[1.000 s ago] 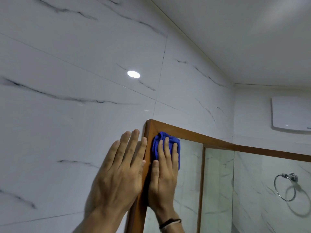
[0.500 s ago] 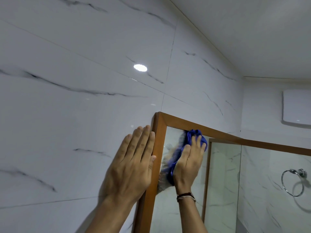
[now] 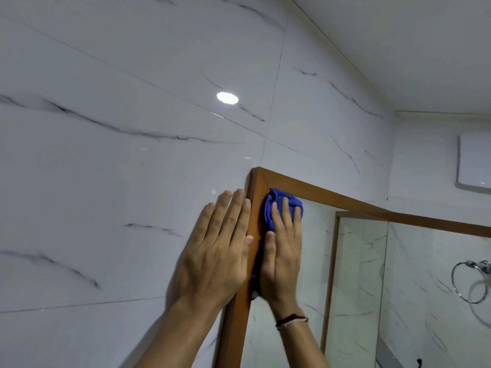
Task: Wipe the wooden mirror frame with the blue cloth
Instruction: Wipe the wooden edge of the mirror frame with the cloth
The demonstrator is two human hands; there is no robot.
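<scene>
A wooden mirror frame (image 3: 332, 196) hangs on the marble-tiled wall, its top left corner near the middle of the view. My right hand (image 3: 283, 253) lies flat on a bunched blue cloth (image 3: 276, 201), pressing it into the inner top left corner of the frame, against the glass and the left rail. The cloth shows above my fingertips and along the thumb side. My left hand (image 3: 215, 253) rests flat on the wall tile, fingers together, its edge touching the frame's left rail (image 3: 237, 322). It holds nothing.
The mirror glass (image 3: 356, 282) reflects a door frame and tiled wall. A chrome towel ring (image 3: 471, 281) hangs at the right. A white box (image 3: 474, 160) is mounted high on the right wall. The ceiling slopes close above.
My right hand has swept the cloth back to the left, from the glass under the top rail into the frame's top left corner. My left hand has stayed flat on the wall.
</scene>
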